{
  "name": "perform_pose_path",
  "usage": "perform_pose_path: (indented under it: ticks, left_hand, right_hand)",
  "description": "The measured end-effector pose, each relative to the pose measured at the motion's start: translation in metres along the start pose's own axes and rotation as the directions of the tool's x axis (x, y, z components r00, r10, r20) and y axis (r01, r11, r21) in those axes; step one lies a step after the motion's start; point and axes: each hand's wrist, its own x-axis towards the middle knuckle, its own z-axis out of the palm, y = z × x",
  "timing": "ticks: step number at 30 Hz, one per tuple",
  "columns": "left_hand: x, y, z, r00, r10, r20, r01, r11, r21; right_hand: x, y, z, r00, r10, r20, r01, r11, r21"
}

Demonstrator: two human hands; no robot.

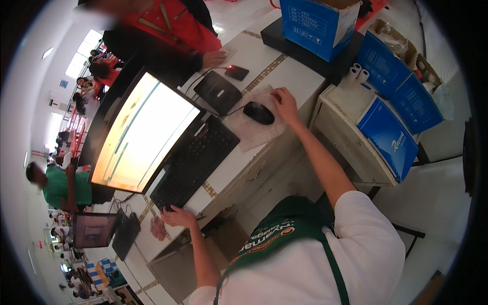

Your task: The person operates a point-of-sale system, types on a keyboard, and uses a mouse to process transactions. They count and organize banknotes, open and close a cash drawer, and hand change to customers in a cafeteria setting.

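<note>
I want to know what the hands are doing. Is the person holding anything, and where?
Nothing is lifted. The right hand rests beside the black mouse, touching its edge; the left hand rests on the keyboard corner.

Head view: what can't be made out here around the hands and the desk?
- Monitor: overexposed, its content unreadable.
- Right hand: beside the mouse; contact cannot be told.
- Left hand: at the keyboard edge; which keys it touches is too small to tell.
- Blue box: cut off by the top edge, contents hidden.
- Background people: too small and blurred.
</note>
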Motion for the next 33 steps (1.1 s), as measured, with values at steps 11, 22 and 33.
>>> perform_pose_path:
  ticks: [11, 22, 33]
  left_hand:
    - [-0.006, 0.028, -0.022, 0.997, -0.057, 0.045, 0.058, 0.998, -0.032]
    - [-0.006, 0.029, -0.027, 0.996, -0.075, 0.058, 0.082, 0.989, -0.126]
    - [-0.008, 0.031, -0.027, 0.995, -0.073, 0.061, 0.080, 0.990, -0.117]
  right_hand:
    - [-0.012, 0.003, 0.007, 0.994, -0.111, 0.023, 0.113, 0.966, -0.232]
    - [-0.014, -0.007, 0.005, 0.986, -0.168, 0.005, 0.163, 0.948, -0.273]
    - [-0.016, -0.005, 0.003, 0.984, -0.174, 0.038, 0.177, 0.946, -0.271]
